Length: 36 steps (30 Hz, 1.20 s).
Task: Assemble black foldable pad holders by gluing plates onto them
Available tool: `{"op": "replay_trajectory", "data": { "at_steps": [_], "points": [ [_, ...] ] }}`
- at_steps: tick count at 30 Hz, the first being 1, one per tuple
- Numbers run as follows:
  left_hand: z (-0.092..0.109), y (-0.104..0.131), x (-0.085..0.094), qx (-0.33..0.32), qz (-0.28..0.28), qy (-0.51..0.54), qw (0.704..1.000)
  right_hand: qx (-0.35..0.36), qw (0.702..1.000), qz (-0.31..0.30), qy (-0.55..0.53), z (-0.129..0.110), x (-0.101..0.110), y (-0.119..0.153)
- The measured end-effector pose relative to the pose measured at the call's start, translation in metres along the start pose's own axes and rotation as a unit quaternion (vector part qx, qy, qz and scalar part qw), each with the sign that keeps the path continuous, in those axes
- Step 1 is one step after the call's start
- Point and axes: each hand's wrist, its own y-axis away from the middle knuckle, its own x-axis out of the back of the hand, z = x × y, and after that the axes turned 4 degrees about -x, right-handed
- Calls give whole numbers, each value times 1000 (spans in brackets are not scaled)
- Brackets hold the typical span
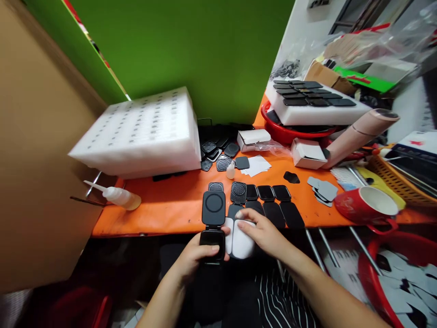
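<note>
My left hand point(193, 255) is closed round a black folding charger point(213, 218), gripping its lower panel. The charger is unfolded, and its upper panel shows a ring mark. Close beside it, my right hand point(264, 232) pinches a white rounded sheet point(243, 240) between thumb and fingers. A second white piece point(228, 234) lies between that sheet and the charger; which hand holds it I cannot tell. Just beyond my right hand, several unfolded black chargers point(273, 214) lie in a row along the orange table's front edge.
A white foam block point(146, 136) stands at the left, near a nozzle bottle point(123, 198). Black panels point(221, 150), a small dropper bottle point(231, 170) and white paper point(256, 165) lie mid-table. At the right are grey cut sheets point(322, 189), a red mug point(355, 205) and a red basin point(372, 259).
</note>
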Motion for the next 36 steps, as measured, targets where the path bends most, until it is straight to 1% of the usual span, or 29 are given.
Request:
{"op": "replay_trajectory", "data": {
  "at_steps": [1,2,3,4,5,6,8,9,10,11,12,13,15,17,18,19,20,21,22,23,25,27,28,29,31,32,33,35,36],
  "points": [
    [-1,1,0,-8,11,-2,1000,37,997,69,24,-1,-6,-1],
    [-3,2,-1,-17,23,-3,1000,76,987,133,53,-3,-10,-2],
    [-4,2,-3,-22,30,-4,999,107,975,176,78,-6,-12,-3],
    [-6,2,-4,-23,31,-7,999,125,971,185,91,-10,-13,-4],
    [-7,2,-6,-19,23,-12,999,128,975,158,85,-14,-13,-6],
    [-8,1,-9,-15,10,-18,1000,115,986,104,61,-19,-14,-9],
    [-10,0,-14,-14,-10,-30,999,46,998,-27,-27,-26,-15,-16],
    [-12,-1,-16,-17,-16,-33,999,-3,994,-76,-83,-28,-17,-20],
    [-13,0,-16,-19,-20,-36,999,-49,984,-102,-138,-29,-19,-24],
    [-13,1,-14,-21,-18,-39,999,-84,973,-104,-186,-29,-21,-27],
    [-14,4,-10,-20,-10,-45,999,-103,965,-88,-223,-27,-23,-30],
    [-14,9,-2,-18,5,-57,998,-105,960,-66,-249,-26,-25,-33],
    [-14,23,26,-13,68,-93,993,-87,956,-32,-277,-21,-26,-36],
    [-16,41,67,-15,178,-140,974,-74,956,-26,-282,-18,-25,-38],
    [-19,50,90,-15,222,-161,962,-74,957,-27,-280,-16,-24,-38],
    [-24,58,112,-12,262,-185,947,-76,958,-26,-276,-15,-23,-39],
    [-30,65,132,6,296,-215,931,-80,958,-25,-273,-15,-22,-39],
    [-38,70,150,19,336,-253,907,-85,958,-25,-272,-14,-22,-39],
    [-46,73,164,47,372,-296,878,-88,958,-25,-273,-14,-21,-38],
    [-53,74,174,63,385,-311,866,-89,957,-24,-274,-13,-21,-38],
    [-65,71,185,75,403,-340,846,-80,958,-17,-274,-12,-20,-37],
    [-68,62,182,66,412,-367,832,-69,961,-1,-268,-10,-19,-35],
    [-66,57,177,55,416,-381,824,-68,962,6,-265,-9,-19,-34],
    [-62,52,167,41,418,-394,818,-67,962,10,-263,-9,-20,-33],
    [-51,40,137,-5,407,-402,820,-63,962,12,-267,-8,-23,-30],
    [-46,34,117,-35,381,-397,834,-59,960,9,-273,-9,-25,-27],
    [-40,27,95,-83,344,-363,862,-55,958,7,-280,-9,-29,-25],
    [-33,14,49,-129,216,-287,924,-44,955,6,-292,-11,-35,-18],
    [-31,7,28,-151,148,-264,941,-40,955,3,-295,-11,-37,-15]
  ]
}}
